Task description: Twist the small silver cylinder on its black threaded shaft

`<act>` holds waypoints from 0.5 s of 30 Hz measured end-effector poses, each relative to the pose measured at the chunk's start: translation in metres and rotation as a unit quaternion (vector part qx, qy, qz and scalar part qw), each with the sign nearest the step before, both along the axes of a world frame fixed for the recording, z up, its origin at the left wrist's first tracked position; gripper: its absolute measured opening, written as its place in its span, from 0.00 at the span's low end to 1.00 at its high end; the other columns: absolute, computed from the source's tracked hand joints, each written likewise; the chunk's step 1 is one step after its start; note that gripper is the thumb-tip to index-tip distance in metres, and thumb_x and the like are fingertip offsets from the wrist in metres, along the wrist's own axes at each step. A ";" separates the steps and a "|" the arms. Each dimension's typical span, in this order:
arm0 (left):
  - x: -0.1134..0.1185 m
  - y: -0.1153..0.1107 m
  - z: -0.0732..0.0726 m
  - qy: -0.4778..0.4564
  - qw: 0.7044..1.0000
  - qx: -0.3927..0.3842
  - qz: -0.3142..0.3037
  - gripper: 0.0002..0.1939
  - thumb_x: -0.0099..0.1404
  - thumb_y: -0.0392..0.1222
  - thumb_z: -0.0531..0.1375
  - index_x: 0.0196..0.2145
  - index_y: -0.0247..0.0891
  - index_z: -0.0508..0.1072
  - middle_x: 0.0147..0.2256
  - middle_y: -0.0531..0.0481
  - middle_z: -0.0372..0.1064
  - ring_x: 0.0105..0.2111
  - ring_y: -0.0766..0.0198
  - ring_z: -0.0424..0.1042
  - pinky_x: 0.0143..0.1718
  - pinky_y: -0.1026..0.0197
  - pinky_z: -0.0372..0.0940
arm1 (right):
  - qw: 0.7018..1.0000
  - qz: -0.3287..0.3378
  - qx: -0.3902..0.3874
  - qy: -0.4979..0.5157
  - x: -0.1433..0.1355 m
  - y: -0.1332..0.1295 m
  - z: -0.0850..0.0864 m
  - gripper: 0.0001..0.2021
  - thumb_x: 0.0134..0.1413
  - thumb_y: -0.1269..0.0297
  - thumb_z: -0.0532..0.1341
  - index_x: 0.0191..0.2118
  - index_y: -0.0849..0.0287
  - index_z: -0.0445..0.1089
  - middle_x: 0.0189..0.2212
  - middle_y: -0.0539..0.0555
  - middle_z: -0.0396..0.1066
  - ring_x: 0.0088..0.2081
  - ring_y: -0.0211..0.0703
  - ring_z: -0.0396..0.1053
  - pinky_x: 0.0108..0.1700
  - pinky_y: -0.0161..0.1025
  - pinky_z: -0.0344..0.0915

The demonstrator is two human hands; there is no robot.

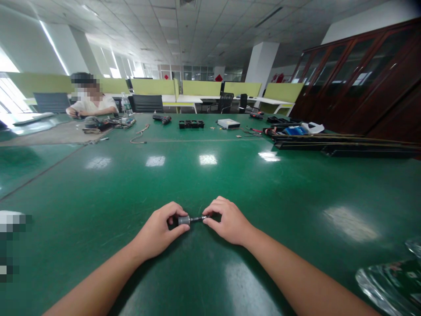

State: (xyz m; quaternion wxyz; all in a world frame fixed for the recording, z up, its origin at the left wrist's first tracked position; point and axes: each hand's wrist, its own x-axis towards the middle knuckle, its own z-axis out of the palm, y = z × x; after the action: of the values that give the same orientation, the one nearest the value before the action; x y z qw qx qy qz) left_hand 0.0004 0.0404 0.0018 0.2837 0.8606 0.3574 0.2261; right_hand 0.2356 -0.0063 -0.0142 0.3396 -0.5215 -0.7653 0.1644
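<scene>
Lying level between the two hands, near the middle of the table's (296,188) near part, is a grey cylinder (184,220) with a thin shaft (196,218) pointing right. The left hand (159,228) has the cylinder pinched between thumb and fingers, which curl round its far side; how the smaller fingers sit there cannot be told. The right hand (232,221) pinches the dark end of the shaft between thumb and fingertips, its other fingers bent close together. Both forearms come in from the bottom edge.

At the lower right, well apart from the hands, clear plastic (371,281) lies by a green board (408,274). Across the table's far side, from left to right, are a cord (140,134), a drill (162,119), a black frame (191,124) and a pale box (228,123). Farther right, long black rails (348,142) lie near a blue item (296,130).

At the far left a person (95,103) sits at the table, a bottle (126,104) near one arm. Behind stand yellow-green partitions (201,87) and white desks (187,99), with a dark wooden cabinet (371,79) along the right.
</scene>
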 end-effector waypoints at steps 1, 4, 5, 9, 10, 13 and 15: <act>0.000 0.000 0.000 -0.001 1.000 -0.001 -0.004 0.07 0.62 0.40 0.63 0.39 0.39 0.73 0.37 0.51 0.71 0.31 0.63 0.66 0.35 0.61 0.63 | 1.000 0.017 0.003 0.006 -0.001 -0.001 0.000 0.04 0.52 0.70 0.66 0.35 0.56 0.76 0.32 0.51 0.75 0.38 0.44 0.67 0.44 0.43 0.62; 0.001 0.000 0.000 -0.009 1.000 -0.003 -0.018 0.07 0.62 0.39 0.63 0.39 0.39 0.73 0.37 0.50 0.72 0.33 0.63 0.67 0.35 0.62 0.62 | 0.997 0.077 0.013 0.022 -0.006 -0.004 0.000 0.11 0.51 0.75 0.66 0.41 0.56 0.75 0.37 0.52 0.76 0.42 0.44 0.68 0.47 0.43 0.63; 0.001 0.000 0.000 -0.013 1.000 -0.005 -0.025 0.07 0.62 0.39 0.63 0.39 0.39 0.74 0.38 0.50 0.72 0.34 0.62 0.68 0.35 0.62 0.62 | 0.996 0.089 0.014 0.023 -0.007 -0.005 0.000 0.14 0.50 0.76 0.65 0.43 0.56 0.74 0.38 0.52 0.76 0.42 0.44 0.68 0.47 0.43 0.63; 0.002 -0.001 0.002 -0.019 0.999 -0.018 -0.038 0.07 0.61 0.40 0.64 0.38 0.38 0.74 0.38 0.50 0.72 0.36 0.61 0.69 0.36 0.62 0.61 | 0.997 0.080 0.002 0.024 -0.010 -0.005 -0.001 0.16 0.50 0.77 0.65 0.45 0.56 0.74 0.36 0.52 0.76 0.40 0.44 0.68 0.45 0.43 0.63; 0.002 -0.002 0.002 -0.018 0.999 -0.021 -0.040 0.07 0.61 0.40 0.64 0.38 0.38 0.74 0.38 0.50 0.72 0.36 0.61 0.69 0.37 0.62 0.61 | 0.997 0.077 0.001 0.023 -0.010 -0.005 -0.001 0.15 0.49 0.76 0.65 0.44 0.56 0.74 0.35 0.52 0.76 0.40 0.44 0.68 0.45 0.43 0.63; 0.002 -0.002 0.003 -0.016 0.998 -0.029 -0.047 0.06 0.64 0.42 0.62 0.39 0.39 0.74 0.37 0.51 0.72 0.37 0.61 0.70 0.37 0.62 0.61 | 0.997 0.077 0.005 0.016 -0.010 -0.005 -0.002 0.12 0.50 0.75 0.66 0.41 0.57 0.74 0.35 0.51 0.75 0.39 0.44 0.68 0.44 0.43 0.63; 0.002 -0.001 0.004 -0.017 0.998 -0.031 -0.048 0.06 0.66 0.42 0.60 0.39 0.39 0.75 0.37 0.51 0.72 0.37 0.61 0.70 0.38 0.61 0.61 | 0.997 0.077 0.007 0.016 -0.009 -0.005 -0.003 0.11 0.50 0.75 0.66 0.40 0.57 0.74 0.34 0.51 0.75 0.39 0.43 0.68 0.44 0.42 0.62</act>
State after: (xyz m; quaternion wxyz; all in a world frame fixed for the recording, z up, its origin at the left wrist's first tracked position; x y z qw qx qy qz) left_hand 0.0026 0.0389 0.0056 0.3264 0.8638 0.3177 0.2155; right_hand 0.2263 -0.0109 -0.0168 0.3416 -0.4558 -0.7989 0.1931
